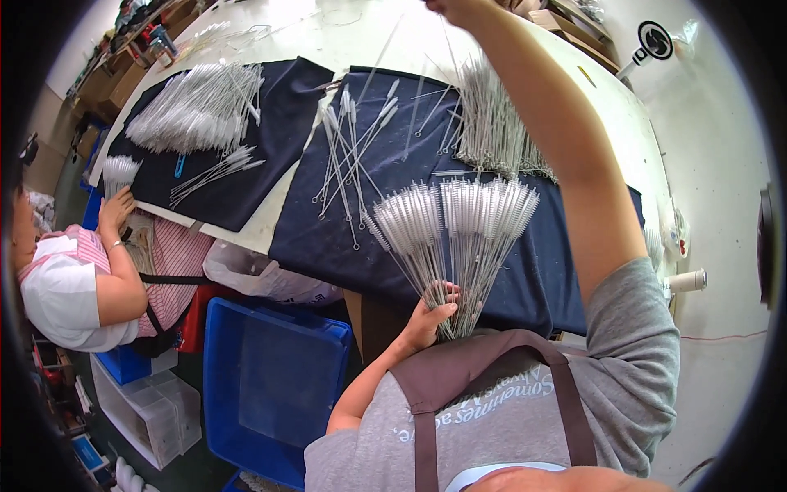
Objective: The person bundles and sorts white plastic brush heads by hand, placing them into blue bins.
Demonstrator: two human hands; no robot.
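My left hand point(436, 317) is closed around the wire stems of a large bundle of thin wire brushes point(410, 221). Their white bristle heads point away from me and fan out in two clusters over the dark cloth point(344, 258). Reaching far across the table, my right hand point(452, 8) is cut by the upper edge of the picture. Its visible fingers look curled in, but what they hold cannot be made out. Beneath my right forearm lies a dense pile of brushes point(492, 123). Several loose brushes point(348, 156) are scattered left of it.
Another person's hand point(116, 211) holds a small brush bunch point(120, 170) at left, near a big brush heap point(197, 107). A blue bin point(213, 385) stands below the white table's point(287, 37) near edge. A fan point(653, 39) is at far right.
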